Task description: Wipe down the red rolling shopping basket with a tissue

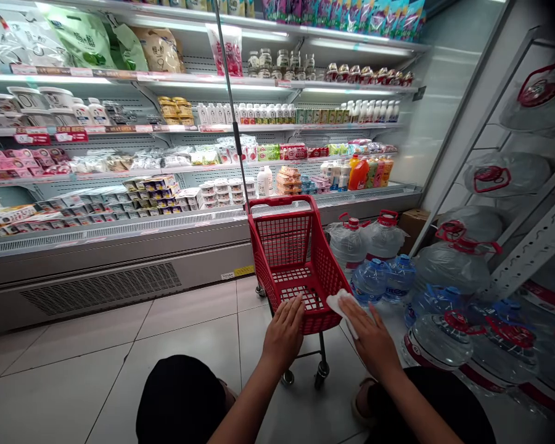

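Note:
A small red shopping cart (283, 242) with a plastic grid basket stands on the floor before me, nothing lying in it. My left hand (283, 327) rests on the near left corner of its rim, fingers stretched out and side by side. In my right hand (372, 339) is a white cloth (340, 302), maybe a tissue, pressed under the fingers against the cart's near right rim. A thin dark pole (235, 129) rises from the cart's far left corner.
Behind the cart runs an open refrigerated shelf (222, 251) with packaged dairy and drinks. Large water bottles (437, 339) crowd the floor at right, beside a metal rack (518, 265). My knees (180, 401) flank the cart, and pale floor tiles (185, 320) spread to the left.

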### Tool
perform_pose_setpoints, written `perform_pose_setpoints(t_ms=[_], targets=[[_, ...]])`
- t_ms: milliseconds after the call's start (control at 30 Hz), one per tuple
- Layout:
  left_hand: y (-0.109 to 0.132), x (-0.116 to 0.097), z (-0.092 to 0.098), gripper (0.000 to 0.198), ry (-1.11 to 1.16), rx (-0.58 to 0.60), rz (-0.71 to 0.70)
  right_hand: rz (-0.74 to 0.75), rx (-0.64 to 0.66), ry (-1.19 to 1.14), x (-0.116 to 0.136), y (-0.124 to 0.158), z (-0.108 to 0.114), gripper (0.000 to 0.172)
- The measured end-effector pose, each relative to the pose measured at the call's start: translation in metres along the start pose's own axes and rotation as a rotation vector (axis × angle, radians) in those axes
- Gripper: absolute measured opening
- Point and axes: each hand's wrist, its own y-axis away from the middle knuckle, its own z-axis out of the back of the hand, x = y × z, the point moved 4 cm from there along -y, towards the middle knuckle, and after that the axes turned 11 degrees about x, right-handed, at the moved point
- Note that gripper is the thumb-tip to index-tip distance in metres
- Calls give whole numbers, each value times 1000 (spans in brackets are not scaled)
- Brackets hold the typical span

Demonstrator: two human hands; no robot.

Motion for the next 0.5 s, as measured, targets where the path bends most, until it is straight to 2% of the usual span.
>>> perform_pose_setpoints(t_ms=[100,267,333,400,500], targets=[[-2,-8,-5,77,18,6,31,-82,-40,-23,-10,2,-3,85],[-8,-21,-11,83,-6,30,20,40,-37,-52,42,-9,-13,91],[-7,-20,-10,84,-29,22,19,96,-8,-51,51,-9,-12,95],[-6,-18,-9,83,-42,10,13,106,7,-40,42,-6,-7,97],[-6,-18,-7,82,-44,-2,11,20,-4,-28,8,2,0,96]])
